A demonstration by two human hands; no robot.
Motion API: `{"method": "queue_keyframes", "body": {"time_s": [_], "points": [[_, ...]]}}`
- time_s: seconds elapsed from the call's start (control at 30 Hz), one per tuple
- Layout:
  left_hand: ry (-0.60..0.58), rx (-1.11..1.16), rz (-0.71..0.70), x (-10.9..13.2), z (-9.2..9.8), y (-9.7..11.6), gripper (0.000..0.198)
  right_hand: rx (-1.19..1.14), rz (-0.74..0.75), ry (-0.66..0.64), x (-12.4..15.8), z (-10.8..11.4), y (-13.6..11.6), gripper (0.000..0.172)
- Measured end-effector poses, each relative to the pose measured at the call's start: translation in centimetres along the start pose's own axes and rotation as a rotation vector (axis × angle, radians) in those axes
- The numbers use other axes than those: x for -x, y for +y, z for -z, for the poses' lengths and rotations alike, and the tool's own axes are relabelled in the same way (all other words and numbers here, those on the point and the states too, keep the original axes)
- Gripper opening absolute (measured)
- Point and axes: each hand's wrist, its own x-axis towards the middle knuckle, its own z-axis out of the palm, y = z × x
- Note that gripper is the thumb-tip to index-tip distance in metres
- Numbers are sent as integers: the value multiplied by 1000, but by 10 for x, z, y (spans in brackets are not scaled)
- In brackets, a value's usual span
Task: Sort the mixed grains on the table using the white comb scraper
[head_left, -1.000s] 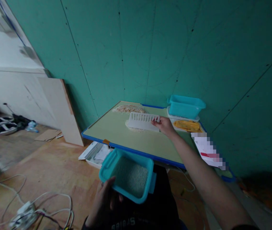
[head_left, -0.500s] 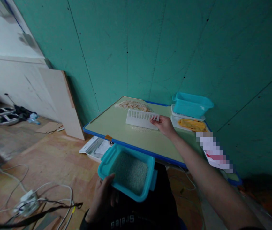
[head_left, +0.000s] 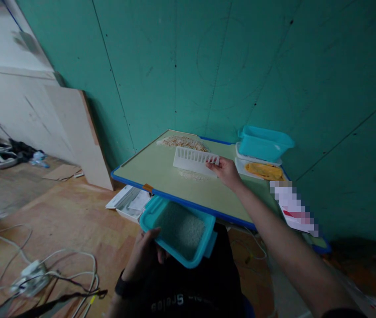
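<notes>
My left hand (head_left: 146, 254) grips the near left rim of a turquoise plastic tub (head_left: 193, 260), its thumb over the edge. Pale grains (head_left: 183, 227) that look like rice lie in the tub, which sits just below the table's front edge. In my right hand (head_left: 226, 171) is a white slotted plastic divider (head_left: 191, 165), pinched at its right end and standing on its long edge over the table (head_left: 151, 172). A thin scatter of white grains (head_left: 193, 176) lies on the near side of the divider. Behind it spreads a heap of mixed white and orange-brown grains (head_left: 183, 142).
At the table's right back stands another turquoise tub (head_left: 265, 143) on a white lid. Beside it are a yellow cloth (head_left: 264, 171) and a blurred-out packet (head_left: 294, 210). An open white box (head_left: 130, 201) sits under the table's left front. Cables and a power strip (head_left: 31, 278) lie on the floor.
The tub in my left hand has come up slightly toward the table edge. My right hand and the divider have hardly moved over the table; the whole view has shifted a little.
</notes>
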Motion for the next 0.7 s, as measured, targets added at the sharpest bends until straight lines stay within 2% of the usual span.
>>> {"method": "queue_keyframes", "body": {"time_s": [0.23,0.37,0.5,0.7], "points": [[70,32,-27,-12,-13,-7,61,59,27,-40,0,-1,-2,24],[102,20,-15,0,-16,-11,62,100,-6,-11,1,2,-4,26],[131,25,19,16,-15,-14,62,113,18,-45,2,2,-7,26],[179,56,47,25,-21,-5,58,131,12,-46,3,2,-8,26]]}}
